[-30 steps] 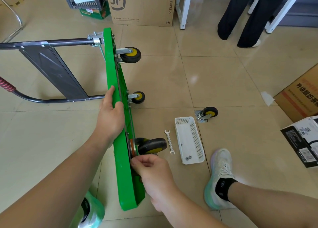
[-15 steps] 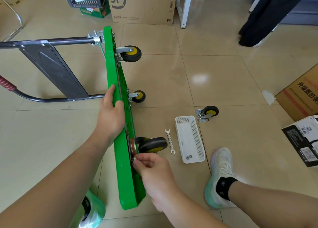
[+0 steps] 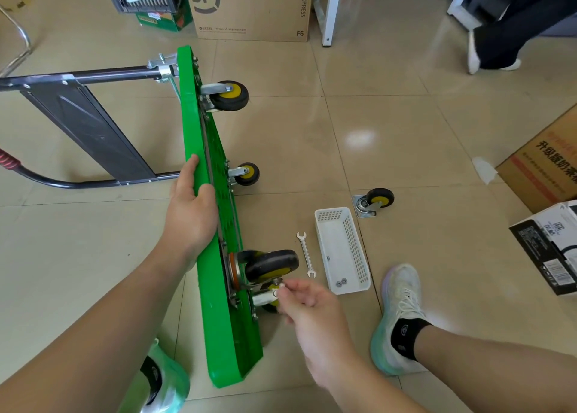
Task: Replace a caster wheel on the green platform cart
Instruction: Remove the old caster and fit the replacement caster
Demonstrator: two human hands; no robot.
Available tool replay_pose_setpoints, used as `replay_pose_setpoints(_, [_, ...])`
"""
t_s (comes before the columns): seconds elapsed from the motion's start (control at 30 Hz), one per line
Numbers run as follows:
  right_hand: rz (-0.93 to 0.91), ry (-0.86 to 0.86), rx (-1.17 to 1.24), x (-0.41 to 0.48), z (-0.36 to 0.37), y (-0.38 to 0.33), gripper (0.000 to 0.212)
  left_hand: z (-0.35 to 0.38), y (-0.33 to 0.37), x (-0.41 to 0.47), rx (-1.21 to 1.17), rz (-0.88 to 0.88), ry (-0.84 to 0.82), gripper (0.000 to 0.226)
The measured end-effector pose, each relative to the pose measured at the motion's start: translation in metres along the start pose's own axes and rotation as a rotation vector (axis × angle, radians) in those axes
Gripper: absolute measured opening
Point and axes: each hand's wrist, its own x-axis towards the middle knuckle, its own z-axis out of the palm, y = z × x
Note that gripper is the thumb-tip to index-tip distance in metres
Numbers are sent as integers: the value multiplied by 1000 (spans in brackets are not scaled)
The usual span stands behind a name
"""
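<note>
Holds green platform cart [image 3: 232,344] tipped on its long edge on the tiled floor, wheels facing right. Grips its upper edge with left hand [image 3: 190,213], fingers curled over it. Pinches small silvery part [image 3: 282,286] with right hand [image 3: 307,306], just beside near caster wheel [image 3: 270,264] mounted on the underside. Notes loose caster [image 3: 373,202], wrench [image 3: 306,253] and white basket [image 3: 331,215] with two nuts [image 3: 341,283] on floor to the right.
</note>
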Motion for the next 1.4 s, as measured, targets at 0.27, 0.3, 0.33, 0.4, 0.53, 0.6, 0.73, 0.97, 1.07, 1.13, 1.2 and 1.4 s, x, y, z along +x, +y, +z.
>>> replay_pose_setpoints(0.27, [54,397,-275,112,-83,49,16,-1,5,-4,18,-27,2,71])
replay_pose_setpoints(0.3, [71,414,-318,128,-93,56,16,-1,4,-3,21,-24,6,69])
replay_pose_setpoints(0.33, [88,427,-360,144,-102,62,14,0,3,-2,23,-19,13,67])
replay_pose_setpoints(0.4, [113,433,-433,171,-116,73,8,1,-1,2,32,-7,36,62])
replay_pose_setpoints(0.53, [173,453,-527,210,-135,89,15,3,-11,12,44,15,65,57])
replay_pose_setpoints(0.6, [195,449,-531,223,-139,92,28,3,-12,13,48,17,76,57])
replay_pose_setpoints(0.73, [216,395,-518,222,-131,86,38,5,-10,14,49,20,71,57])
replay_pose_setpoints(0.97, [-210,-268,-150,142,-83,-11,59,4,-8,12,67,14,43,59])
replay_pose_setpoints(1.07, [-427,-590,-500,102,-67,-44,80,2,-6,9,41,-8,25,61])
replay_pose_setpoints(1.13, [-503,-622,-691,89,-51,-51,88,1,-4,6,27,-16,14,63])
replay_pose_setpoints(1.2, [-546,-633,-769,86,-35,-51,91,1,-2,3,15,-17,10,67])
replay_pose_setpoints(1.4, [-624,-613,-922,96,-4,-47,89,0,1,2,-13,-17,4,71])
